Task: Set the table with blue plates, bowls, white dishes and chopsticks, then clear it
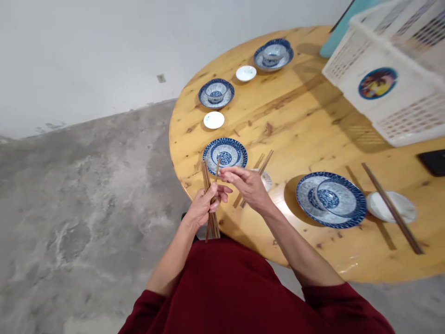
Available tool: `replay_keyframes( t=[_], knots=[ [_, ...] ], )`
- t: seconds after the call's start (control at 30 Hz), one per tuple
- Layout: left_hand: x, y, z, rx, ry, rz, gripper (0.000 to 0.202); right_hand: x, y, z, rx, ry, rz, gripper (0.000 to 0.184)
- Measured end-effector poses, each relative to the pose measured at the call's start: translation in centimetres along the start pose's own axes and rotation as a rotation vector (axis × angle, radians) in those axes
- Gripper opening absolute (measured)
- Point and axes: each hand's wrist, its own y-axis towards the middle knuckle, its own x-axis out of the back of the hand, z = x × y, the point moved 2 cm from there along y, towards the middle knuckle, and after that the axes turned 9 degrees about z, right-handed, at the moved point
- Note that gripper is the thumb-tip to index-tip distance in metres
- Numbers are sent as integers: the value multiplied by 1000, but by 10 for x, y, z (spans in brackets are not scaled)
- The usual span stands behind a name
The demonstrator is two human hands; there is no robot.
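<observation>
My left hand (pixel 205 204) is closed round a bundle of brown chopsticks (pixel 211 218), held upright at the near edge of the round wooden table (pixel 306 116). My right hand (pixel 245 183) pinches the top of one chopstick (pixel 217 168) that sticks up from the bundle. Just beyond both hands sits a blue patterned plate with a bowl on it (pixel 225 154). A pair of chopsticks (pixel 264 163) lies across a small white dish (pixel 267 180), partly hidden behind my right hand.
Another blue plate and bowl (pixel 330 198) sits to the right, beside a white dish (pixel 392 206) with chopsticks (pixel 392 213) across it. Two further plate-and-bowl sets (pixel 216 93) (pixel 273 54) with small white dishes (pixel 213 119) (pixel 246 73) ring the far edge. A white plastic basket (pixel 389 69) stands at the back right.
</observation>
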Motion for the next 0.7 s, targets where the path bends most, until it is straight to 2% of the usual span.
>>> replay_keyframes(
  t=[0.17, 0.3, 0.43, 0.53, 0.7],
  knots=[
    [35, -12, -18, 1, -39, 99, 61, -59, 19, 7, -90, 193, 85, 43],
    [71, -29, -41, 36, -43, 222, 65, -100, 36, 14, -116, 207, 68, 45],
    [108, -44, -62, 134, 0, 396, 71, -130, 57, 27, -89, 134, 99, 47],
    [134, -51, -74, 162, 37, 459, 71, -150, 70, 31, -87, 112, 113, 47],
    [166, -54, -88, 233, 49, 541, 71, -178, 85, 30, -67, 60, 22, 47]
  ],
)
